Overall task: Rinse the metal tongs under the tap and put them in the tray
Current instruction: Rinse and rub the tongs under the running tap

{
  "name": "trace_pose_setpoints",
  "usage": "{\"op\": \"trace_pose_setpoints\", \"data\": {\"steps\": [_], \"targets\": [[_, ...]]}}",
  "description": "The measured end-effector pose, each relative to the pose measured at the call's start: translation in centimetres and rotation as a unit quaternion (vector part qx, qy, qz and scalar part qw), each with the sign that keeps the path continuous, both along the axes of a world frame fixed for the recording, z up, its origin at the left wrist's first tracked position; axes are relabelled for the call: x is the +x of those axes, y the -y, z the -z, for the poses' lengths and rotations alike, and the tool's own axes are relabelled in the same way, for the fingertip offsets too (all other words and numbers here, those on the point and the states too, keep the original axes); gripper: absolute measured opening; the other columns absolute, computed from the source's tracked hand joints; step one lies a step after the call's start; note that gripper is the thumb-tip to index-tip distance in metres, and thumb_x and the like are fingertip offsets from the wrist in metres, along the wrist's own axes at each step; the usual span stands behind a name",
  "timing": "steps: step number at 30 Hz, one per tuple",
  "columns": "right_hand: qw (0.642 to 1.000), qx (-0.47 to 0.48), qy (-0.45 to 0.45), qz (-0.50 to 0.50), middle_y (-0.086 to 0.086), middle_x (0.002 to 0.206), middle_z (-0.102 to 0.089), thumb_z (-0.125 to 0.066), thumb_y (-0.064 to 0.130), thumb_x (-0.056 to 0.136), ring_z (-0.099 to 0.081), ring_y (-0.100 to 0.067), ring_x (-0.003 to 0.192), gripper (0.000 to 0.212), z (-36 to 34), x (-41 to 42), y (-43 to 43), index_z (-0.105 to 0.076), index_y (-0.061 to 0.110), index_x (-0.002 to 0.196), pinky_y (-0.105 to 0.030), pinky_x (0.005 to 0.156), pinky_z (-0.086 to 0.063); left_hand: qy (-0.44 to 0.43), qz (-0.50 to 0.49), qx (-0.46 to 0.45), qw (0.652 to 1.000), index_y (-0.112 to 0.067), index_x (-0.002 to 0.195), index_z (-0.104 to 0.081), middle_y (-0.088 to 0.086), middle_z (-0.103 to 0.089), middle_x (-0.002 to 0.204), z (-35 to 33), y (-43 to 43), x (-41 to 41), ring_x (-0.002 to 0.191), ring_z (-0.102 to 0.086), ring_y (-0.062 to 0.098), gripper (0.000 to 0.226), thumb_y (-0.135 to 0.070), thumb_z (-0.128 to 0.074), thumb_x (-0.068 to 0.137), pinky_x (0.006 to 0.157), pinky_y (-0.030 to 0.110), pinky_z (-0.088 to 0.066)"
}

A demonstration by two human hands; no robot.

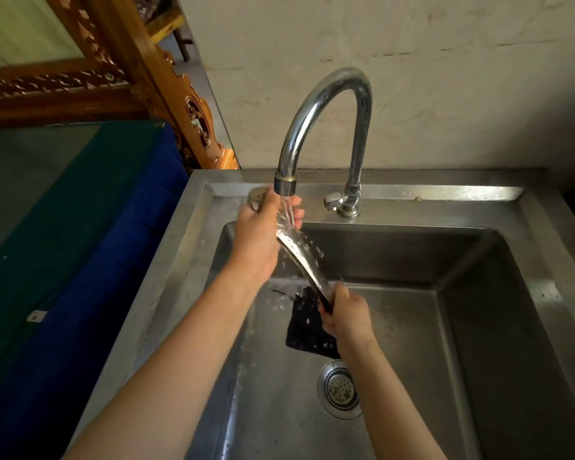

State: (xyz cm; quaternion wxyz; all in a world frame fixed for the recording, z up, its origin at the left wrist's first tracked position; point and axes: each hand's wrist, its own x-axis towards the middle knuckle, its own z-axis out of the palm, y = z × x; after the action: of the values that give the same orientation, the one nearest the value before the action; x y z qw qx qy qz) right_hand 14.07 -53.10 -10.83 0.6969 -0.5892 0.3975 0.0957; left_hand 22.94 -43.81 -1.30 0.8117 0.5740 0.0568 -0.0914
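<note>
Water (287,212) runs from the gooseneck tap (329,104) straight onto the metal tongs (301,258), which you hold over the stainless sink (478,293) between both hands. Their long axis slants from the upper end, under the spout and away from you, down toward you and to the right, ending at the dark handle end. Your left hand (259,237) is the farther one, its fingers curled round the upper end right in the stream. Your right hand (346,317) is nearer to you and lower, clamped round the dark handle end. So both hands grip the tongs, apart along their length, with the wet steel middle bare between them. The rinsing looks to be the step in hand, and the placing is not yet done. No tray shows anywhere in view (it may lie outside the frame), so I cannot tell you which way the tongs will have to travel. The right hand, holding the handle end, seems the likelier one to carry them off. In the basin below lie a black mat-like piece (307,330), partly hidden by your right wrist, and the round drain strainer (339,388) just nearer to you. A blue-covered surface (97,260) stands left of the sink.
</note>
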Motion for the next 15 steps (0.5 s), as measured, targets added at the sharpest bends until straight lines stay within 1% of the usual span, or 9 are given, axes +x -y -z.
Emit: {"op": "trace_pose_setpoints", "data": {"steps": [2, 4, 6, 8, 11, 13, 15], "targets": [[0.999, 0.033, 0.030, -0.030, -0.005, 0.063, -0.047, -0.039, 0.014, 0.095, -0.042, -0.010, 0.045, 0.031, -0.1, 1.9, -1.4, -0.044, 0.015, 0.064, -0.018, 0.035, -0.034, 0.039, -0.024, 0.020, 0.999, -0.012, 0.090, -0.059, -0.003, -0.064, 0.066, -0.9, -2.2, 0.4, 0.060, -0.059, 0.010, 0.014, -0.017, -0.047, 0.094, 0.062, 0.027, -0.049], [0.995, 0.085, 0.040, -0.036, -0.005, 0.058, -0.047, -0.039, 0.020, 0.095, -0.040, -0.008, 0.035, 0.033, -0.4, 3.5, -2.8, -0.047, 0.014, 0.064, -0.018, 0.031, -0.031, 0.089, -0.035, 0.037, 0.995, -0.016, 0.090, -0.059, -0.005, -0.058, 0.067, -1.8, -3.9, 0.4, 0.061, -0.054, 0.009, 0.017, -0.017, -0.043, 0.096, 0.063, 0.026, -0.047], [0.986, 0.154, 0.058, -0.016, -0.004, 0.051, -0.047, -0.037, 0.022, 0.096, -0.033, -0.008, 0.029, 0.035, -0.7, 4.9, -3.6, -0.045, 0.013, 0.063, -0.019, 0.030, -0.025, 0.128, -0.042, 0.035, 0.990, -0.016, 0.090, -0.058, -0.006, -0.055, 0.068, -2.5, -5.1, 0.3, 0.061, -0.053, 0.008, 0.019, -0.014, -0.041, 0.097, 0.064, 0.025, -0.048], [0.966, 0.240, 0.086, 0.033, 0.000, 0.046, -0.045, -0.035, 0.020, 0.097, -0.030, -0.008, 0.030, 0.033, -0.9, 6.1, -3.6, -0.044, 0.012, 0.067, -0.018, 0.029, -0.022, 0.153, -0.033, 0.010, 0.988, -0.013, 0.090, -0.057, -0.003, -0.055, 0.070, -3.1, -5.9, 0.3, 0.064, -0.055, 0.011, 0.020, -0.010, -0.039, 0.098, 0.069, 0.027, -0.050], [0.924, 0.349, 0.121, 0.099, 0.000, 0.047, -0.043, -0.034, 0.020, 0.098, -0.028, -0.008, 0.029, 0.030, -1.3, 7.2, -2.9, -0.045, 0.010, 0.072, -0.017, 0.029, -0.021, 0.167, -0.011, -0.034, 0.985, -0.010, 0.094, -0.055, -0.002, -0.063, 0.076, -3.5, -7.0, 0.3, 0.076, -0.063, 0.015, 0.021, -0.008, -0.035, 0.098, 0.080, 0.031, -0.052], [0.896, 0.401, 0.146, 0.120, 0.001, 0.042, -0.041, -0.036, 0.022, 0.098, -0.028, -0.008, 0.029, 0.036, -1.5, 7.7, -2.5, -0.047, 0.010, 0.066, -0.017, 0.030, -0.020, 0.173, 0.008, -0.058, 0.983, -0.013, 0.098, -0.057, -0.003, -0.069, 0.084, -3.2, -7.9, 0.3, 0.089, -0.066, 0.016, 0.024, -0.011, -0.033, 0.098, 0.087, 0.032, -0.052], [0.883, 0.420, 0.167, 0.124, 0.001, 0.041, -0.042, -0.037, 0.024, 0.097, -0.029, -0.009, 0.030, 0.046, -1.7, 8.0, -2.3, -0.053, 0.011, 0.056, -0.017, 0.032, -0.020, 0.176, 0.036, -0.095, 0.979, -0.020, 0.096, -0.065, -0.006, -0.071, 0.093, -2.6, -8.9, 0.0, 0.100, -0.065, 0.016, 0.027, -0.019, -0.037, 0.093, 0.091, 0.033, -0.051]]}}
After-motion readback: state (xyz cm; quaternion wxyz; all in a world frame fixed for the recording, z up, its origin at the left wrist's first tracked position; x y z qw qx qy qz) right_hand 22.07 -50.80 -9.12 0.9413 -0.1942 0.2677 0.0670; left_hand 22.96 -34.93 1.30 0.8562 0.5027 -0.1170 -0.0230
